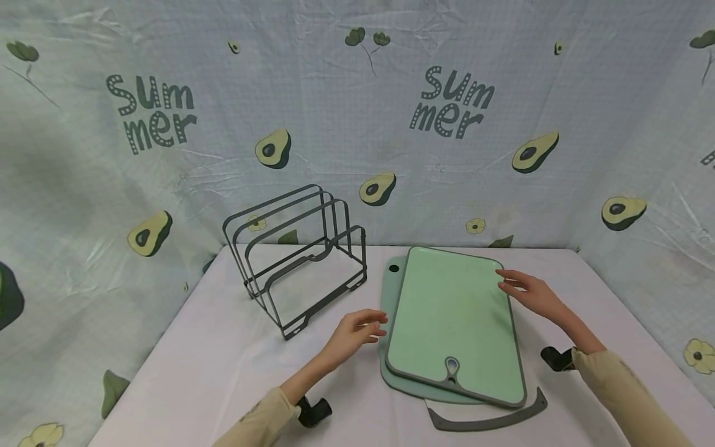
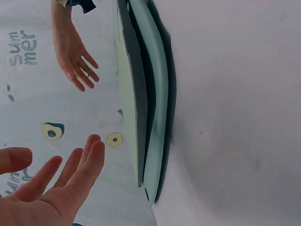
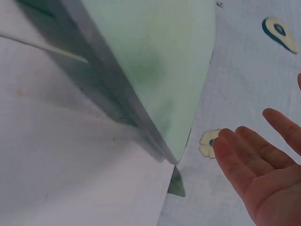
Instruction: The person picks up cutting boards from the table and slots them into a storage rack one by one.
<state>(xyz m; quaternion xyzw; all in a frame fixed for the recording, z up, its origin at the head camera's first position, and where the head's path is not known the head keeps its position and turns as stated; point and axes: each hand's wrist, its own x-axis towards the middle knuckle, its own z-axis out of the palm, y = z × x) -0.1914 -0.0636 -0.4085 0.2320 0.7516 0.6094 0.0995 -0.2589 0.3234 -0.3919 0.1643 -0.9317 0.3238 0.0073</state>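
Note:
Two green cutting boards lie stacked on the white table. The top board [image 1: 455, 316] has a grey rim and a hole at its near end, and the paler lower board [image 1: 391, 379] sticks out beneath it. My left hand [image 1: 371, 326] hovers open just beside the top board's left edge. My right hand [image 1: 511, 282] is open at the board's far right edge. The left wrist view shows the boards [image 2: 148, 94] edge-on, with my left hand [image 2: 70, 169] and right hand [image 2: 77, 66] apart from them. In the right wrist view, my right hand [image 3: 254, 160] is spread beside the board [image 3: 155, 56] without touching it.
A dark grey wire rack [image 1: 298, 261] with several upright dividers stands at the back left. A curved grey strip [image 1: 491, 419] lies in front of the boards. An avocado-print cloth [image 1: 357, 124] walls in the table [image 1: 212, 360] on three sides.

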